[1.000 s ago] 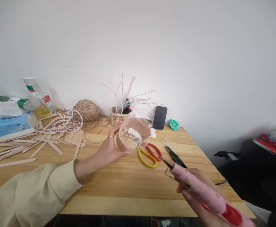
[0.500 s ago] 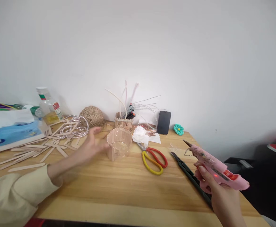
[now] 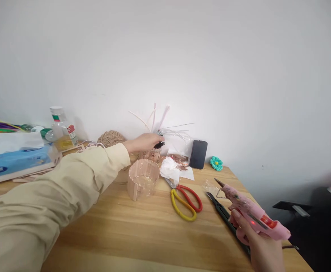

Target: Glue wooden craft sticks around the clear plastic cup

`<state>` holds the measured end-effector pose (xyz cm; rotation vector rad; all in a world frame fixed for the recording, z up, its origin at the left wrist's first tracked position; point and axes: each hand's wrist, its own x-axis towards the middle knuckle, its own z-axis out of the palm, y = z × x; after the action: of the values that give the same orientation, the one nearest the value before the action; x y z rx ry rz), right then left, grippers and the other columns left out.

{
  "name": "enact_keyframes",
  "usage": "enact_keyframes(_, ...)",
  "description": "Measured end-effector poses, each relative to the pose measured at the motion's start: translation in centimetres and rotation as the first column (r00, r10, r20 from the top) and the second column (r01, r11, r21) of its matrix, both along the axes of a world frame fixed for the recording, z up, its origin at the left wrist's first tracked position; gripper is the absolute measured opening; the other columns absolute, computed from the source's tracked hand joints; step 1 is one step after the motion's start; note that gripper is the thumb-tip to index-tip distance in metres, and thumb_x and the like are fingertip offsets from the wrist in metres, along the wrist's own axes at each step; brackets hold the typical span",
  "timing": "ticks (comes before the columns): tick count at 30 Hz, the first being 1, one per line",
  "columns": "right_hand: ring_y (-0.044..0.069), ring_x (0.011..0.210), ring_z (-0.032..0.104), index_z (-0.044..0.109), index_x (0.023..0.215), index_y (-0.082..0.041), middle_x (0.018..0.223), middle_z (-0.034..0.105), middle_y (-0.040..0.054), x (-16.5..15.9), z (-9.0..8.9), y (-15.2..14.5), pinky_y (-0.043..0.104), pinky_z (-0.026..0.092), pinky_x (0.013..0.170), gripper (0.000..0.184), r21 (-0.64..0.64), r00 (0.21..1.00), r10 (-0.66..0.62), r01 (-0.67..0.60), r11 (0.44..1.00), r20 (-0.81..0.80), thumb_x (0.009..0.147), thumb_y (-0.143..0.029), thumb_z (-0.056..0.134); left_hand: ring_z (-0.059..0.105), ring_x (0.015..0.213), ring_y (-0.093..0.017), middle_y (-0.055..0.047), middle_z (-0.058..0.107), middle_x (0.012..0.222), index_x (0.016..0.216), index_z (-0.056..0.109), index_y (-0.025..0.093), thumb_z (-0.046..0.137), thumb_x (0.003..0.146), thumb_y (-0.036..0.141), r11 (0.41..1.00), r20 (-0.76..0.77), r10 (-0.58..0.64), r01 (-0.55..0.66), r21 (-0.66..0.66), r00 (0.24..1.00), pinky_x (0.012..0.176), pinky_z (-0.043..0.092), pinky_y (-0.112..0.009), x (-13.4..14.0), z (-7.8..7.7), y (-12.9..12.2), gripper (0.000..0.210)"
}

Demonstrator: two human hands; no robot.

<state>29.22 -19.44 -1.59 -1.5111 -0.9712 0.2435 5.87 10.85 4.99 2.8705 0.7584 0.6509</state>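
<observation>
My left hand [image 3: 145, 142] reaches over to a small decorated pot [image 3: 152, 155] by the wall, its fingers closed at the black markers [image 3: 159, 145] there. The fingertips are partly hidden. Pale pipe cleaners and thin silvery wires [image 3: 177, 133] stick up out of the pot. In front of it stands a clear, scallop-rimmed cup [image 3: 143, 179] with a flat wooden stick upright on its side. At the right, my right hand [image 3: 256, 238] grips a pink hot glue gun [image 3: 253, 213], nozzle pointing up and left, a red light lit on its body.
Scissors with yellow and red handles [image 3: 186, 202] and a dark utility knife [image 3: 225, 217] lie mid-right. White tissue [image 3: 169, 168], a phone [image 3: 198, 154] and a teal flower [image 3: 216, 163] are behind. Left are twine [image 3: 111, 138], a bottle [image 3: 62, 132] and a tissue pack [image 3: 18, 160].
My left hand has moved forward and right, past the clear cup to the pot, and its fingers have closed. My right hand, with the glue gun, has shifted slightly down and left in view.
</observation>
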Motion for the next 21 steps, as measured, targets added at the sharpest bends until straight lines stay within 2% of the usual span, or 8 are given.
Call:
enact_keyframes(3,0.015,0.041,0.054,0.073,0.097,-0.018,0.055,0.065,0.0028,-0.6,0.1,0.0,0.023,0.035,0.030,0.035,-0.002,1.000,-0.005,0.005,1.000,0.004,0.073,-0.042,0.070,0.055,0.121,-0.024,-0.009,0.058,0.132,0.125,0.057,0.020,0.044,0.081,0.005,0.983,-0.041,0.167,-0.163,0.084,0.985,0.098,0.044,-0.034,-0.5,0.5,1.7,0.048)
enact_keyframes(5,0.017,0.047,0.059,0.073,0.100,-0.019,0.064,0.070,0.0048,-1.0,0.3,0.0,0.023,0.037,0.031,0.036,-0.019,1.000,-0.019,0.019,1.000,0.005,0.073,-0.041,0.069,0.051,0.127,-0.025,-0.010,0.049,0.141,0.133,0.050,0.020,0.041,0.080,0.001,0.957,-0.065,0.268,-0.258,0.130,0.961,0.101,0.043,-0.035,-0.9,1.0,2.4,0.057)
enact_keyframes(7,0.020,0.057,0.065,0.074,0.101,-0.019,0.078,0.074,0.0068,-1.4,0.5,0.0,0.023,0.041,0.034,0.035,-0.024,1.000,-0.017,0.017,1.000,0.013,0.073,-0.041,0.069,0.052,0.125,-0.024,-0.009,0.049,0.139,0.131,0.052,0.021,0.041,0.081,0.003,0.929,-0.084,0.348,-0.332,0.164,0.934,0.100,0.044,-0.034,-0.9,1.4,2.8,0.055)
enact_keyframes(10,0.023,0.074,0.069,0.073,0.105,-0.022,0.097,0.075,0.0065,-1.7,0.9,0.0,0.022,0.045,0.038,0.035,-0.027,1.000,0.017,-0.017,1.000,0.012,0.075,-0.040,0.067,0.059,0.114,-0.025,-0.010,0.057,0.127,0.121,0.062,0.020,0.043,0.086,0.013,0.875,-0.079,0.461,-0.439,0.203,0.884,0.094,0.047,-0.033,-0.2,1.8,2.9,0.040)
enact_keyframes(13,0.022,0.078,0.069,0.073,0.108,-0.023,0.105,0.074,0.0057,-1.5,0.9,-0.1,0.020,0.043,0.038,0.037,-0.052,1.000,0.026,-0.025,0.998,0.013,0.075,-0.040,0.066,0.061,0.108,-0.028,-0.013,0.063,0.117,0.112,0.068,0.018,0.044,0.090,0.023,0.810,-0.058,0.565,-0.541,0.226,0.823,0.088,0.049,-0.036,0.4,2.4,2.9,0.033)
enact_keyframes(15,0.019,0.068,0.066,0.072,0.110,-0.022,0.102,0.074,0.0062,-1.1,0.5,-0.2,0.019,0.040,0.035,0.040,-0.085,0.999,0.021,-0.019,0.996,0.025,0.075,-0.041,0.067,0.061,0.108,-0.031,-0.015,0.065,0.113,0.107,0.070,0.015,0.045,0.090,0.025,0.775,-0.053,0.612,-0.584,0.241,0.789,0.087,0.048,-0.038,0.7,3.1,3.0,0.032)
enact_keyframes(18,0.014,0.047,0.056,0.073,0.108,-0.021,0.077,0.073,0.0054,-0.1,-0.5,-0.4,0.021,0.037,0.033,0.040,-0.137,0.999,-0.014,0.021,0.990,0.052,0.076,-0.044,0.067,0.062,0.107,-0.032,-0.017,0.067,0.112,0.107,0.070,0.013,0.047,0.090,0.027,0.744,-0.058,0.649,-0.616,0.261,0.759,0.086,0.048,-0.038,0.7,4.6,2.8,0.031)
enact_keyframes(21,0.013,0.039,0.049,0.075,0.095,-0.020,0.057,0.065,0.0026,0.4,-1.3,-0.6,0.023,0.037,0.032,0.034,-0.165,0.997,-0.040,0.049,0.985,0.059,0.074,-0.046,0.068,0.064,0.101,-0.030,-0.015,0.071,0.100,0.102,0.072,0.013,0.058,0.084,0.028,0.734,-0.111,0.668,-0.627,0.262,0.736,0.082,0.049,-0.035,0.8,6.6,2.0,0.027)
